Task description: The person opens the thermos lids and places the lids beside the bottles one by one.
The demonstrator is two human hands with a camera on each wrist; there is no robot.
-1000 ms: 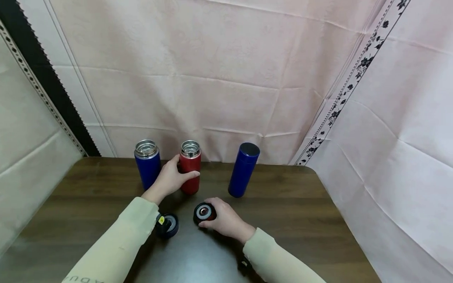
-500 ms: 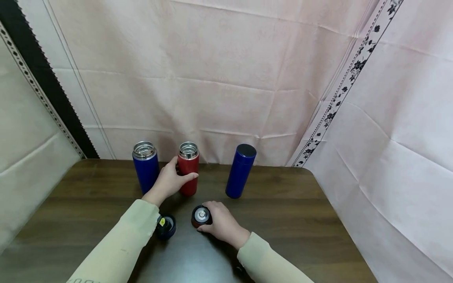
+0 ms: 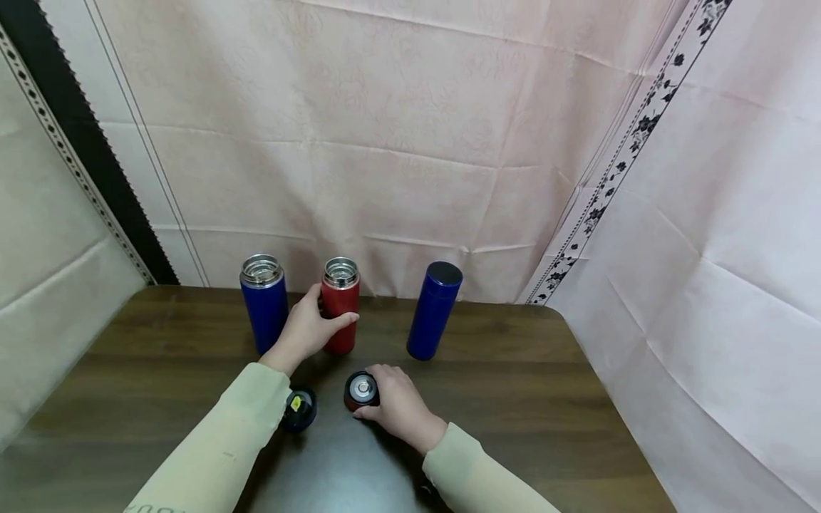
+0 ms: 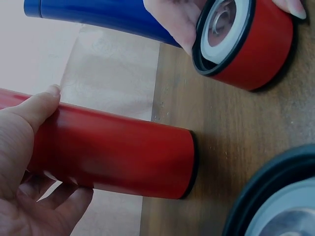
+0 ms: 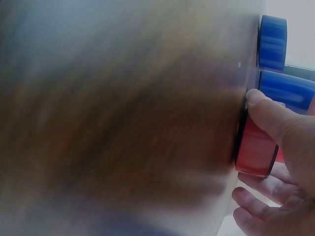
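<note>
My left hand [image 3: 306, 329] grips the side of an upright red thermos bottle [image 3: 343, 313], whose steel mouth is uncovered. In the left wrist view the thumb of my left hand [image 4: 24, 142] lies along one side of the red bottle [image 4: 118, 150] and the fingers curl beneath. With thumb and fingers on opposite sides, my right hand [image 3: 404, 407] holds a red thermos lid [image 3: 360, 389], inner side up, at the tabletop. The right wrist view has the red lid [image 5: 257, 147] against the table, beside the thumb of the right hand [image 5: 295, 142].
An uncovered blue thermos bottle [image 3: 264, 313] stands left of the red one. Its likely lid, a dark blue one [image 3: 299, 410], lies inner side up by the left sleeve. A capped blue thermos [image 3: 435, 311] stands to the right on the wooden table [image 3: 513, 399], with a curtain [image 3: 385, 142] behind.
The red lid, tilted and a little higher a second ago, has come down level at the tabletop in my right hand. My left hand keeps its hold on the red bottle. The view shifts slightly.
</note>
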